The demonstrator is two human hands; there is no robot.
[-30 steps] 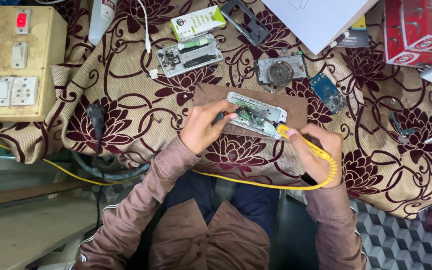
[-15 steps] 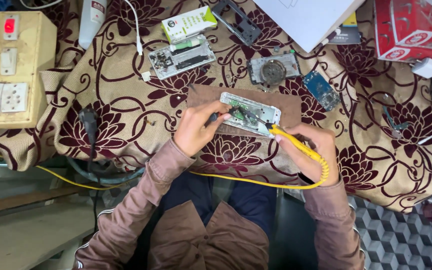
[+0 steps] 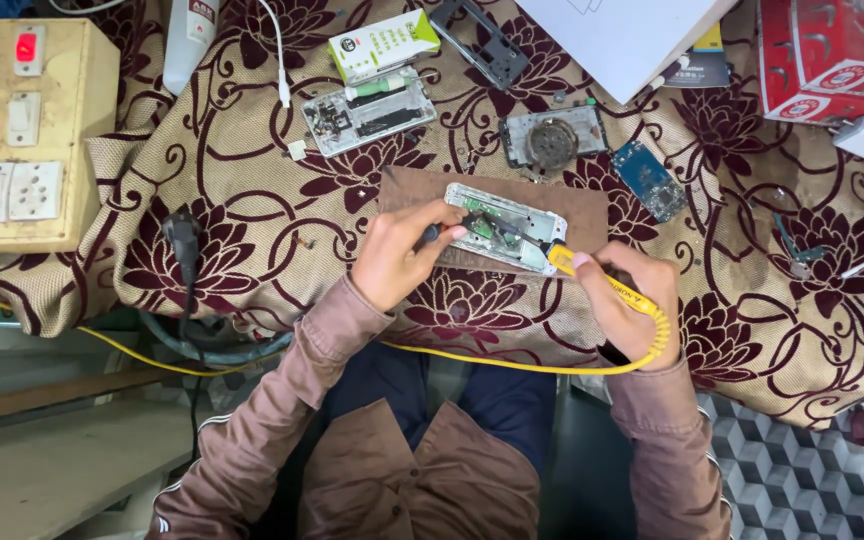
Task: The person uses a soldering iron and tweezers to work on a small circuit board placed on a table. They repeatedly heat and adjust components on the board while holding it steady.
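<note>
Holding steady since a second ago: opened phone (image 3: 505, 227) on brown mat (image 3: 592, 205); left hand (image 3: 399, 258) pinching dark tool beside it; right hand (image 3: 624, 297) clamped on yellow iron (image 3: 602, 283), tip at phone's near edge.

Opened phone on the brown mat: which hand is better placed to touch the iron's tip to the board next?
Right, probably. The right hand holds the yellow iron, its tip over the phone. The left hand holds a thin dark tool at the phone's left end.
</note>
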